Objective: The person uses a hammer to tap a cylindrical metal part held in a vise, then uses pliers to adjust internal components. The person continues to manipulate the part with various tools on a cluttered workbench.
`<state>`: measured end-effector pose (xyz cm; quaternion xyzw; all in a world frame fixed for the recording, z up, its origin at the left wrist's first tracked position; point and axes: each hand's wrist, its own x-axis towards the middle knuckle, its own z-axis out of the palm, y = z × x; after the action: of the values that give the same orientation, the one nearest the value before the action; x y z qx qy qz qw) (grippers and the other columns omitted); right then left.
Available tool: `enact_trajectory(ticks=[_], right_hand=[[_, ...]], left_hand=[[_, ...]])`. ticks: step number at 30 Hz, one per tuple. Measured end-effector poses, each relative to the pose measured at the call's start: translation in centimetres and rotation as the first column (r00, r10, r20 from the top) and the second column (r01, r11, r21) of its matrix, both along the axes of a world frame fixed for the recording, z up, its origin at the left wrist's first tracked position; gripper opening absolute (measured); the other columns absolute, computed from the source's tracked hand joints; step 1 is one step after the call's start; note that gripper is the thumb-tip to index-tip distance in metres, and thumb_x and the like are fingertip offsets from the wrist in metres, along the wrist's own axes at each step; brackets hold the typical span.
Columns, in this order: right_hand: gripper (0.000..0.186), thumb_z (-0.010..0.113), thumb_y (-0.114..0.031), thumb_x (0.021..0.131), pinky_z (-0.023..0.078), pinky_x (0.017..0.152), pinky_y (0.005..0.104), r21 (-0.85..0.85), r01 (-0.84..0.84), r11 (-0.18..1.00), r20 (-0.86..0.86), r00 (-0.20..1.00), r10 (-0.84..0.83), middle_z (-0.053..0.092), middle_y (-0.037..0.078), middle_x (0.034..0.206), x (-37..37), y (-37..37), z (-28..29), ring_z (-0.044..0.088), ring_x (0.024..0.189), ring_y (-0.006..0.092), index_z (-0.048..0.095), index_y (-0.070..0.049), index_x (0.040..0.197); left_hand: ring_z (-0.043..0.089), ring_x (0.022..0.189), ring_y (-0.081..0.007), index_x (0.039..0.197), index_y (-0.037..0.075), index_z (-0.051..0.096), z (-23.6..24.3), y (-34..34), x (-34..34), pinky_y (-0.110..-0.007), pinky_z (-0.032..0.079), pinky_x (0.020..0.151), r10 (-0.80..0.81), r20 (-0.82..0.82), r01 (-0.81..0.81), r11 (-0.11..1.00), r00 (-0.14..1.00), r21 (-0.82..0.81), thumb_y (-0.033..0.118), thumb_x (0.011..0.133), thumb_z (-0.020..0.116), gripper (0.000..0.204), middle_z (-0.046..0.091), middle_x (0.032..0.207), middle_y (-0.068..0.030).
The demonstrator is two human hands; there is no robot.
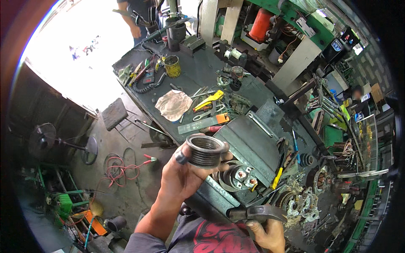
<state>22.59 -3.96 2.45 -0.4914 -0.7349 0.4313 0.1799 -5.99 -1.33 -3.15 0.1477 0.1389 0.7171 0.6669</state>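
Left hand (180, 179) holds a grooved metal ring (205, 152), fingers wrapped round its lower part, open end tipped up toward the head camera; ring is in the air, near the big grey vise (247, 141), on its left side; right hand (270, 237) is curled round a hammer (258, 212) close under the head, low in view by the shirt; most of the handle can't be seen.

Round metal part (230, 179) with studs on its end sits at the vise's near side, right of and below the ring; can't tell how it's fixed; the two are apart.

Bench (202, 67) behind: crumpled cloth (173, 104), yellow-handled tool (211, 100), flat metal blade (196, 125) with orange end, yellow tin (172, 68) farther back; right of vise: yellow handle (276, 179) and loose castings (310, 206) amid debris.

Floor left: stool (114, 114) by the bench edge, red cables (118, 172) in a tangle, fan (43, 137) farther out; another person (135, 31) stands at the bench's far end, one arm hanging.
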Motion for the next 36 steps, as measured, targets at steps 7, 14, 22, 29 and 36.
enact_trajectory(ticks=[7,14,22,29,36], right_hand=[[0.028,0.078,-0.022,0.091,0.054,0.089,0.0436,0.022,0.008,1.0,0.085,0.996,-0.01,0.073,0.018,0.105,-0.5,0.2,0.8,0.07,0.096,0.0344,0.073,-0.001,0.109],[0.026,0.077,-0.02,0.094,0.054,0.091,0.0411,-0.047,0.04,0.998,0.018,0.999,-0.039,0.075,0.015,0.106,-0.3,-0.1,0.4,0.071,0.101,0.0297,0.073,-0.001,0.112],[0.029,0.077,-0.018,0.094,0.055,0.09,0.0393,-0.128,0.042,0.991,-0.011,0.999,-0.044,0.076,0.015,0.105,0.2,-0.5,-0.2,0.072,0.099,0.029,0.072,-0.001,0.116],[0.042,0.084,-0.037,0.088,0.054,0.08,0.0417,-0.106,0.104,0.989,-0.014,0.994,-0.106,0.071,0.014,0.098,0.4,-0.9,-0.8,0.069,0.089,0.0301,0.072,-0.003,0.11],[0.036,0.089,-0.026,0.084,0.054,0.075,0.0343,0.042,0.201,0.979,-0.129,0.973,-0.194,0.071,0.008,0.097,1.7,-0.6,2.7,0.069,0.087,0.0196,0.072,-0.005,0.107]], left_hand=[[0.058,0.133,-0.0313,0.137,0.005,0.034,2.4,0.5,0.4,-0.045,0.047,0.116,0.057,-0.157,-0.059,0.998,0.986,-0.007,-0.007,0.067,0.093,0.093,0.05,0.148,-0.0246],[0.052,0.14,-0.0372,0.145,0.009,0.031,4.8,1.0,2.0,-0.051,0.048,0.116,0.012,-0.322,0.006,0.998,0.946,0.057,0.012,0.06,0.103,0.112,0.052,0.143,-0.0232],[0.053,0.14,-0.0266,0.149,0.004,0.033,3.8,1.1,3.0,-0.042,0.043,0.119,-0.048,-0.605,0.16,0.978,0.795,0.133,-0.001,0.069,0.096,0.102,0.052,0.148,-0.0191],[0.058,0.133,-0.0245,0.147,0.001,0.04,3.3,1.3,3.0,-0.041,0.046,0.116,-0.005,-0.786,0.142,0.984,0.619,0.105,0.006,0.059,0.101,0.107,0.059,0.141,-0.0183],[0.068,0.102,-0.0104,0.125,0.002,0.061,3.6,2.0,3.7,-0.028,0.055,0.093,-0.022,-0.947,0.121,0.992,0.32,0.018,0.013,0.064,0.099,0.072,0.074,0.116,-0.0061]])
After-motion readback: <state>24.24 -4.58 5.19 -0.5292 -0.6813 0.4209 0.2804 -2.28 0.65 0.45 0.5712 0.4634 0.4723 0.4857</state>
